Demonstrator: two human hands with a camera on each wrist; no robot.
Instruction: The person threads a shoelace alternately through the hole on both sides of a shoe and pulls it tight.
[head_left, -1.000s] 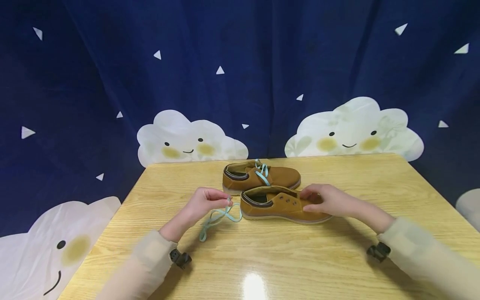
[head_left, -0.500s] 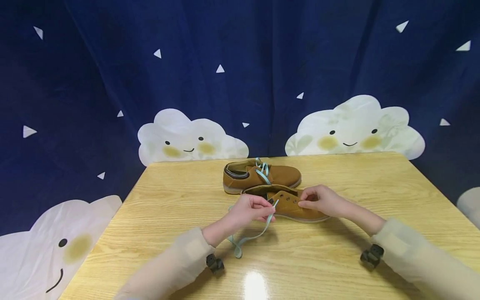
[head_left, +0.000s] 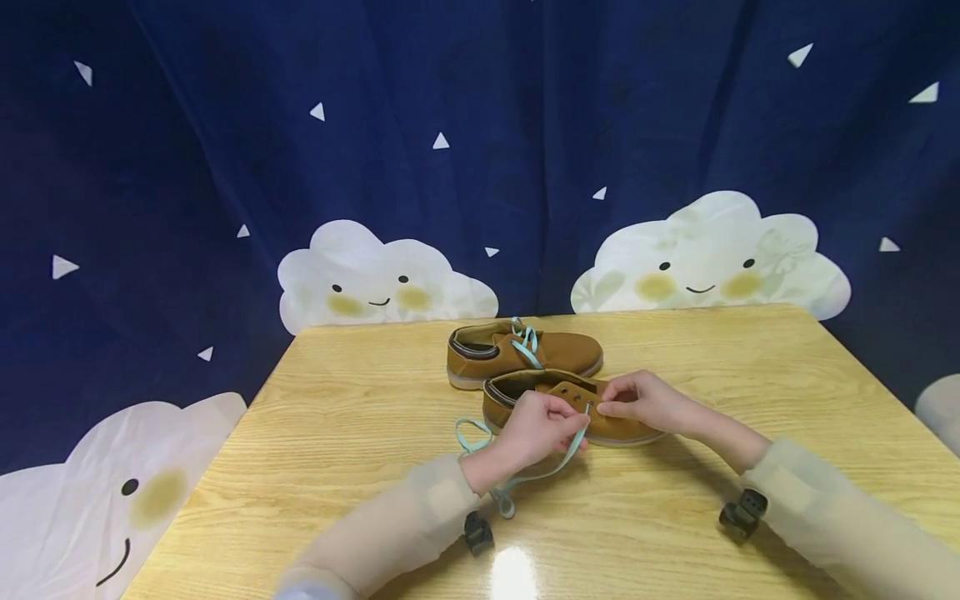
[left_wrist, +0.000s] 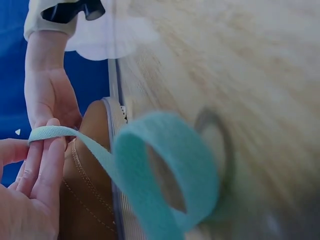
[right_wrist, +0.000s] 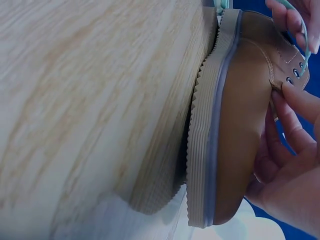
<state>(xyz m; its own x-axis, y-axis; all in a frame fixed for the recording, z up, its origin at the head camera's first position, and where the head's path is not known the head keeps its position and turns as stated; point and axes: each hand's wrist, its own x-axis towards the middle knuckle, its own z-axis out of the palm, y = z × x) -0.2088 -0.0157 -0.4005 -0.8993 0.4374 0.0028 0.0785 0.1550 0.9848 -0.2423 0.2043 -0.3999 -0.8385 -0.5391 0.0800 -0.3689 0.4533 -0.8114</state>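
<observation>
A brown lace-up shoe (head_left: 618, 430) lies on its sole in front of me, heel to the left, with several eyelets (right_wrist: 296, 73) along its flap. My left hand (head_left: 534, 429) pinches a pale turquoise shoelace (head_left: 553, 472) near its end, and the tip meets the eyelet nearest the toe. The rest of the lace trails below and behind the hand in loops; in the left wrist view one lace loop (left_wrist: 192, 150) hangs close to the camera. At the front of the flap, my right hand (head_left: 648, 402) pinches the shoe's edge between thumb and index finger, other fingers under it.
Behind it stands a matching brown shoe (head_left: 572, 352) laced with a turquoise bow, almost against the near one. Both are on a light wooden table (head_left: 360, 375). A dark blue curtain (head_left: 480, 183) with white clouds hangs at the table's far edge.
My left hand has carried the lace rightwards from beside the heel to the front eyelet, the loops dragging after it. My right hand has closed on the flap's edge and stays there.
</observation>
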